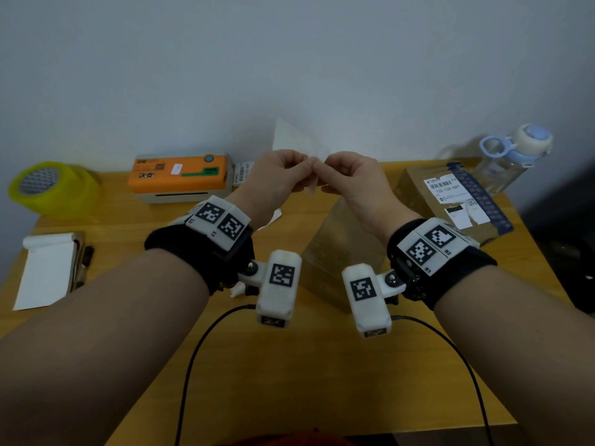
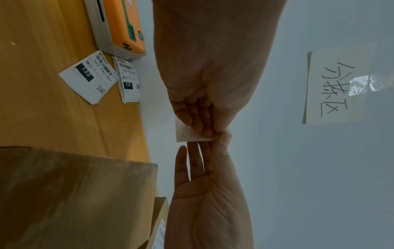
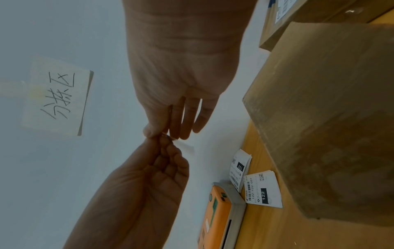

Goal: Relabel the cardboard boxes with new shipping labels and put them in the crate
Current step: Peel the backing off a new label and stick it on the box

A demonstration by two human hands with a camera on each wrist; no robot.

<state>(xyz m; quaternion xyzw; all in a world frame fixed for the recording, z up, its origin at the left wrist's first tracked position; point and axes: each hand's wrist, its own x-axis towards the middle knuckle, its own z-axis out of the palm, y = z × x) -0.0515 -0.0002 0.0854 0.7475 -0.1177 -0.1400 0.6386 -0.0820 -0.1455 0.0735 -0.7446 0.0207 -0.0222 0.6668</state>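
Both hands are raised above the table and meet at a small white shipping label point(image 1: 311, 188). My left hand point(image 1: 302, 169) pinches the label point(image 2: 187, 133) between thumb and curled fingers. My right hand point(image 1: 325, 171) pinches its edge with thumb and forefinger, the other fingers point(image 3: 192, 118) straight. A plain cardboard box point(image 1: 338, 252) stands on the table right under the hands. A second box point(image 1: 450, 201) with a printed label on top lies at the right. Two stacks of printed labels point(image 2: 89, 77) point(image 2: 129, 79) lie beside the orange label printer point(image 1: 180, 175).
A yellow tape roll point(image 1: 48, 188) sits at the far left, with a notepad point(image 1: 48, 268) and pen nearer the front. A water bottle point(image 1: 515, 156) stands at the back right. A handwritten paper sign point(image 2: 336, 87) is taped to the wall. Two cables cross the table's front edge point(image 1: 289, 413).
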